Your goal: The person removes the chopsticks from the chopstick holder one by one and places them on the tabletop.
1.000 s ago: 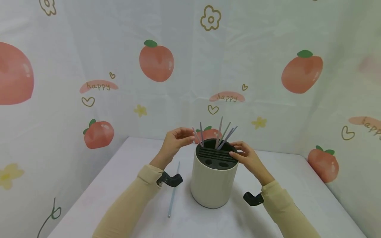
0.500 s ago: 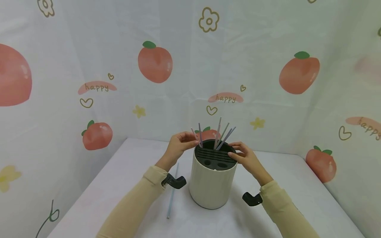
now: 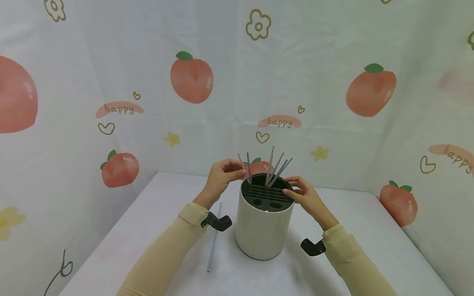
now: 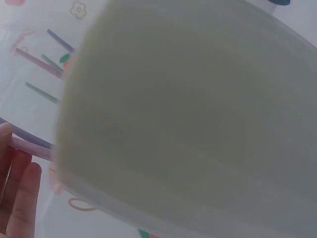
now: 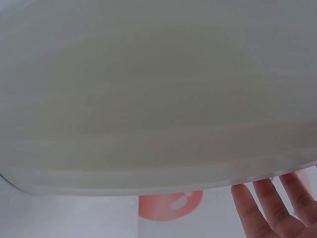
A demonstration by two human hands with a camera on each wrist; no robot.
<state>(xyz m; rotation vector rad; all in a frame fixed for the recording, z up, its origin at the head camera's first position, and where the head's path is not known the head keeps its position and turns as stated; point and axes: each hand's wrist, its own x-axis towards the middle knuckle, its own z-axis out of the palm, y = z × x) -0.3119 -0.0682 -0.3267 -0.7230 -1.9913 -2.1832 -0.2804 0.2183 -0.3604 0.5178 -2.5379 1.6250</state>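
Note:
A cream round knife holder [image 3: 262, 230] with a black slotted insert [image 3: 267, 194] stands upright on the table. Several pastel straws lean out of its large rear opening. At the left rim, my left hand [image 3: 222, 177] pinches a pink straw [image 3: 241, 160] between thumb and fingers; the left wrist view shows this straw [image 4: 30, 148] in the fingertips. Its lower end is hidden inside the holder. My right hand [image 3: 305, 196] grips the right rim, thumb on the insert. In the right wrist view, fingertips [image 5: 242, 196] touch the holder's outer wall.
A light blue straw [image 3: 212, 250] lies on the white table [image 3: 148, 230], left of the holder and partly behind the left wrist's black camera mount [image 3: 217, 222]. Other straws [image 3: 275, 166] fan out near the right hand. A fruit-printed curtain [image 3: 229, 82] hangs behind.
My left hand moved right onto the pink straw and took hold of it. The straw's top has risen slightly. My right hand keeps its place on the rim.

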